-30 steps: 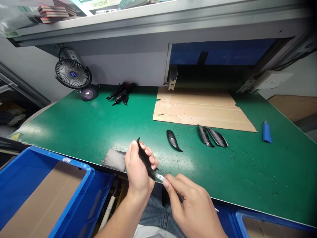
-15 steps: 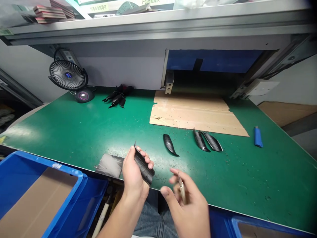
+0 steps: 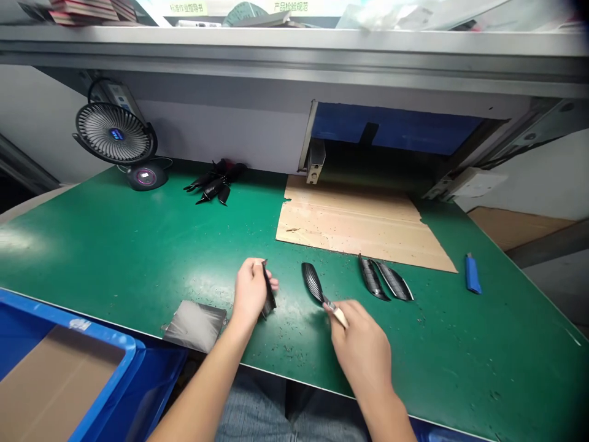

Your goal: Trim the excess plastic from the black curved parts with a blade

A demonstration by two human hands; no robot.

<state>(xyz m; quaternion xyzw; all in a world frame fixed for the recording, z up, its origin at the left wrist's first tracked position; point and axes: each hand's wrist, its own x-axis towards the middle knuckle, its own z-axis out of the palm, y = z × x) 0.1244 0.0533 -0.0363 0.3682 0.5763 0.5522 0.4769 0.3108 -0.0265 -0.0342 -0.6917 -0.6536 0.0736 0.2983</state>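
Observation:
My left hand [image 3: 252,288] is closed around a curved black plastic piece [image 3: 269,294], held edge-on above the bench. My right hand [image 3: 361,341] grips a small knife [image 3: 339,315] with a cream handle and a short metal blade. The blade end overlaps the pointed tip of a ribbed black piece [image 3: 312,281] lying on the green bench; I cannot tell whether they touch. Two more curved black pieces [image 3: 373,279] lie side by side to the right, hollow faces up.
Dark shavings dot the green bench [image 3: 151,245]. A cardboard sheet [image 3: 354,221] lies at the back, a blue-handled cutter [image 3: 472,274] at right. Several black pieces [image 3: 215,184] are piled near a fan [image 3: 116,135]. A grey sheet [image 3: 196,325] and blue bin [image 3: 131,356] are at left.
My right hand has moved forward with the knife to the tip of the ribbed piece. My left hand has turned its black piece edge-on. The view has shifted slightly.

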